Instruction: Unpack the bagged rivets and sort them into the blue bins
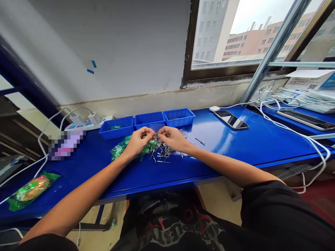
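Note:
My left hand (pixel 138 141) and my right hand (pixel 171 137) meet over the blue table (pixel 235 146), fingers pinched together on a small dark metal part (pixel 156 135) held between them. Under and in front of the hands lies a scatter of small metal pins (pixel 162 155). A pile of green plastic bags (pixel 123 149) lies beneath my left hand. A clear plastic bag (pixel 183 132) lies behind my right hand.
Three blue bins (pixel 148 122) stand in a row behind the hands. A power strip with chargers (pixel 86 122) lies at the back left. A phone (pixel 231 119) lies to the right, white cables (pixel 300 134) beyond it. A wrapped snack (pixel 31 190) lies at the front left.

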Demonstrator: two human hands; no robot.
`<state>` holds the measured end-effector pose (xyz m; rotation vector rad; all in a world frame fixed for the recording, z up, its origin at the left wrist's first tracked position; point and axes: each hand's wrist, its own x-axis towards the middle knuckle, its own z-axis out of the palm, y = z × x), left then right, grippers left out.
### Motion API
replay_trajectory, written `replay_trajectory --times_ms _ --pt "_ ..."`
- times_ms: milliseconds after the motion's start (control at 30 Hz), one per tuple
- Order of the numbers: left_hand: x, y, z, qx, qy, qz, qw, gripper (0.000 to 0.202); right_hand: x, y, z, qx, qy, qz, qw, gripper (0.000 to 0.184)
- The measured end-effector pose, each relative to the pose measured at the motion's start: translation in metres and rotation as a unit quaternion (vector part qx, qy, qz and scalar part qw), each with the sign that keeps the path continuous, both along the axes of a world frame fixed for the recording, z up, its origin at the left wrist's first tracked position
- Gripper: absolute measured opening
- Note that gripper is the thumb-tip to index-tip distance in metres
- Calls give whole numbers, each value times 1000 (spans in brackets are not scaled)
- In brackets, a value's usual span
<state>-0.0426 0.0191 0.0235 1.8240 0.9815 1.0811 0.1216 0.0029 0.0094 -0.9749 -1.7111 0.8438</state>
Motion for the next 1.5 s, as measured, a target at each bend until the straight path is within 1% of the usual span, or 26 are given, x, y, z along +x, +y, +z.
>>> replay_trajectory --times_ms 100,200,300,400,467,533,633,767,933,1033,1200,1267,1367,1500 --pt "0 0 -1 -1 6 1 1000 27 0 0 0 -14 8 5 1000 4" --pt "0 1 -2 -8 12 -12 1000 26 -1 -1 2 -29 14 13 999 5" --pt "0 0 -3 -4 27 -15 1000 27 0 -2 5 -25 5 7 1000 4" --pt "0 -2 -3 27 52 -3 998 20 1 -5 7 26 -63 -28 997 5" --pt "1 -4 -3 64 83 7 994 14 3 -6 8 66 -126 -50 989 6" --pt "2 -7 -2 95 113 19 989 9 4 -7 8 89 -177 -63 978 7" --pt "4 -10 0 113 136 36 984 8 4 -8 7 97 -226 -78 966 8" --pt "5 -11 1 126 157 46 979 10 3 -9 6 94 -251 -80 960 9" --pt "4 -12 0 143 171 44 974 13 3 -9 5 99 -241 -67 963 10" --pt "3 -12 0 129 169 48 976 11 4 -7 6 98 -206 -44 973 8" --pt "2 -9 1 86 127 43 987 11 7 -4 9 42 -131 -15 990 8" --pt "2 -8 1 77 117 38 989 12 7 -4 8 29 -118 -15 992 7" --pt "2 -7 0 70 105 33 992 15 6 -3 7 30 -114 -32 992 6" --pt "1 -4 -2 61 55 34 996 20 5 -1 4 25 -104 -49 993 6"
